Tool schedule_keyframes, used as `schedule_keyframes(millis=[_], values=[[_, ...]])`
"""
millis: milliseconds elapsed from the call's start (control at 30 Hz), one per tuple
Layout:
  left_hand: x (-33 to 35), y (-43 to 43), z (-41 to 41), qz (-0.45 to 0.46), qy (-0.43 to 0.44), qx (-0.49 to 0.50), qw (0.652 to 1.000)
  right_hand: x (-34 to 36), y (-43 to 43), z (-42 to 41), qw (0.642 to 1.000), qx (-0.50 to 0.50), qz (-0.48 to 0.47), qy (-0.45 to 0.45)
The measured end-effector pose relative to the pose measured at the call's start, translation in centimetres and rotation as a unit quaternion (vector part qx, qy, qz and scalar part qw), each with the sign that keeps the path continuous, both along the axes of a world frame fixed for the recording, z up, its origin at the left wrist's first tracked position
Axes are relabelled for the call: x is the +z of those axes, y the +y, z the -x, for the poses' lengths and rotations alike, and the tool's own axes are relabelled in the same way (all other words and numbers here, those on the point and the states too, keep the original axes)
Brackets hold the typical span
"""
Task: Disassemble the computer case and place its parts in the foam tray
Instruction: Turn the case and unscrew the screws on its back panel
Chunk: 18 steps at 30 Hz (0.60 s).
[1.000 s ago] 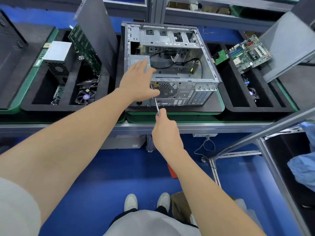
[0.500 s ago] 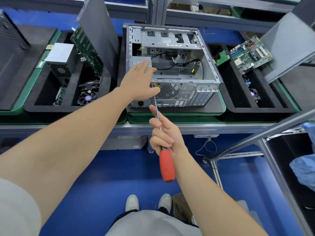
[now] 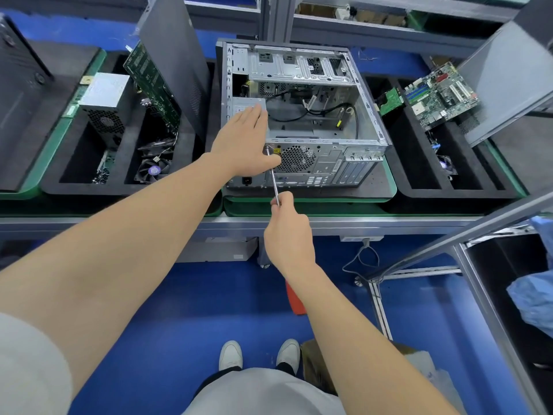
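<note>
An open silver computer case (image 3: 326,136) lies on a black foam mat on the bench, open side up. My left hand (image 3: 244,142) rests flat on the grey power supply (image 3: 245,104) at the case's left rear corner, fingers straight, thumb down over the back panel. My right hand (image 3: 287,232) grips a screwdriver (image 3: 273,178); its steel shaft runs up to a screw on the back panel beside the fan grille. The red handle shows just below my wrist. A black foam tray (image 3: 419,175) on the right holds a green motherboard (image 3: 438,95).
A second foam tray (image 3: 74,187) on the left holds a power supply, a circuit board, a fan and a leaning dark side panel (image 3: 176,55). Another grey panel (image 3: 508,76) leans at the far right. A metal frame rail crosses the lower right; my shoes stand on blue floor.
My right hand had drawn the screwdriver back with the red handle exposed; now it has pushed forward again, and the tip sits at the back-panel screw. My left hand stays on the power supply.
</note>
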<state>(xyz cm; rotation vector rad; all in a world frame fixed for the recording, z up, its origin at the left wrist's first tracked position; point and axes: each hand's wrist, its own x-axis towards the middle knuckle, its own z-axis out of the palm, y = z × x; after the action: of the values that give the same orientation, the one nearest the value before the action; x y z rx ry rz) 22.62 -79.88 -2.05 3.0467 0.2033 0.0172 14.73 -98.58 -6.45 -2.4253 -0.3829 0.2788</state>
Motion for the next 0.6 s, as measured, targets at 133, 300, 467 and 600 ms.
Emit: schedule_keyframes(millis=[133,300,467,600], values=[[0.2,0.1,0.0,0.005,0.004,-0.004,1.0,0.6,-0.7,-0.9,0.873,-0.022,-0.34,0.35],[0.2,0.1,-0.1,0.011,0.007,-0.002,1.0,0.9,-1.4,-0.8,0.523,-0.008,-0.604,0.601],[0.2,0.3,-0.1,0.01,0.005,-0.008,1.0,0.9,-0.9,-0.4,0.562,-0.01,-0.588,0.581],[0.0,0.2,-0.1,0.002,-0.003,-0.01,1.0,0.7,-0.7,-0.2,0.89,-0.025,-0.331,0.311]])
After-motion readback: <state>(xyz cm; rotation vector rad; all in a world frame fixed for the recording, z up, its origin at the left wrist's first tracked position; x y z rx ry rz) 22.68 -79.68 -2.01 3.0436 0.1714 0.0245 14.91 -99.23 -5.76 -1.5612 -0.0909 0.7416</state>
